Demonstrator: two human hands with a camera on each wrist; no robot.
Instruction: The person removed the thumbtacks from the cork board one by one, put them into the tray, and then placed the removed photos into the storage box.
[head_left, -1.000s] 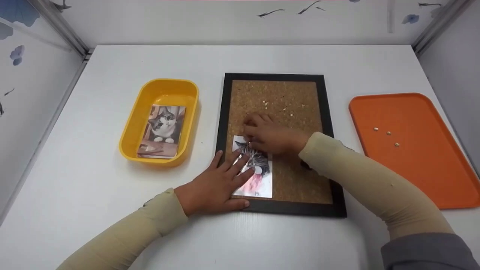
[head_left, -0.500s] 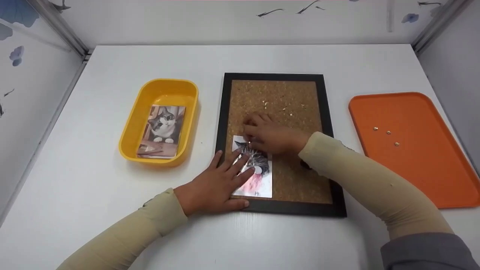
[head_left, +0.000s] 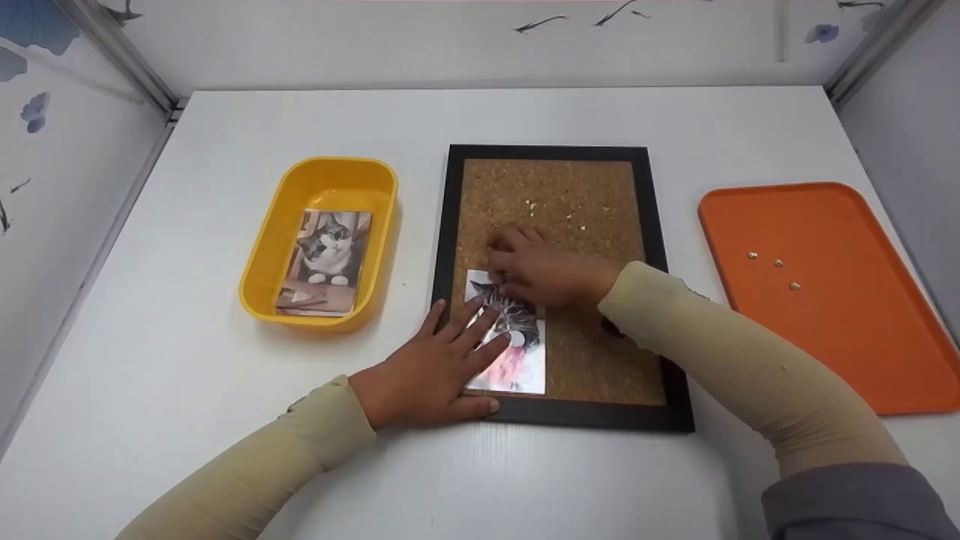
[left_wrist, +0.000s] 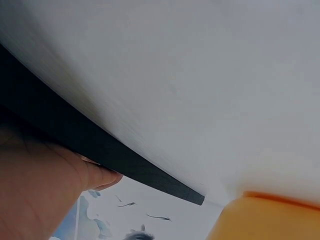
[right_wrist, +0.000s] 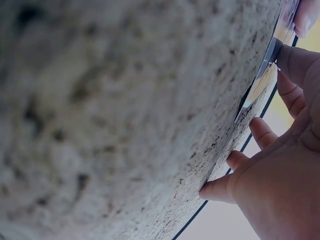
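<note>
A black-framed cork board (head_left: 600, 360) lies on the white table. On its lower left is a glossy cat picture card (head_left: 517, 367), printed with a grey striped cat and pink patches. My left hand (head_left: 442, 367) lies spread over the card's left side, fingertips on the print and thumb on the bottom frame. At the card's top edge my right hand (head_left: 544, 271) pinches a tiny thumbtack (right_wrist: 275, 61) between thumb and forefinger, mostly hidden by the fingertips. Its other fingers rest on the cork in the right wrist view.
Left of the board stands a yellow tray (head_left: 262, 240) with a photo card of a cat (head_left: 326, 262) inside. An orange tray (head_left: 840, 345) on the right holds three small metallic tacks (head_left: 778, 263). Several pale flecks (head_left: 531, 204) show on the upper cork.
Both hands keep nearly the same place on the card and board. The bright speck at the right thumb tip shows less now than before.
</note>
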